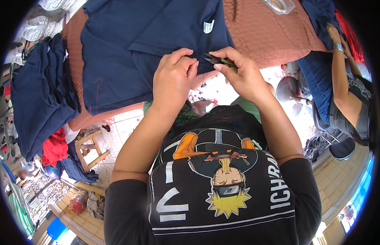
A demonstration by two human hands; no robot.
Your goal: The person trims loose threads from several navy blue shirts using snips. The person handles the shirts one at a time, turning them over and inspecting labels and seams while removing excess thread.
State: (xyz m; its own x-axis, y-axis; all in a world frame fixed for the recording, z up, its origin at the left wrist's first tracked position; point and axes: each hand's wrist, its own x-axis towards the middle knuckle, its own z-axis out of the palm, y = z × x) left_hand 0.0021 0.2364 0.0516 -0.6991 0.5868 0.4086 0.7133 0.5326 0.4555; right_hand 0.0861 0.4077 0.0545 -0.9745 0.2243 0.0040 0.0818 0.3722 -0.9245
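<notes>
A navy blue garment (116,53) with a white label (208,26) lies spread over the brown-covered table before me. My left hand (175,75) is closed at the garment's near edge, thumb and fingers pinched together. What they hold, if anything, is too small to make out. Just to its right, my right hand (243,73) grips a pair of thread snips (226,62). The blades are parted and point left, toward my left fingertips. Loose red thread (98,87) lies on the garment's left part.
Folded navy garments (43,94) hang in a pile at the left, above red cloth (55,149) and a wooden stool (92,149). A clear plastic container (281,6) stands at the far right of the brown cover (255,36). At the right, another person's arm (341,77) reaches onto dark fabric.
</notes>
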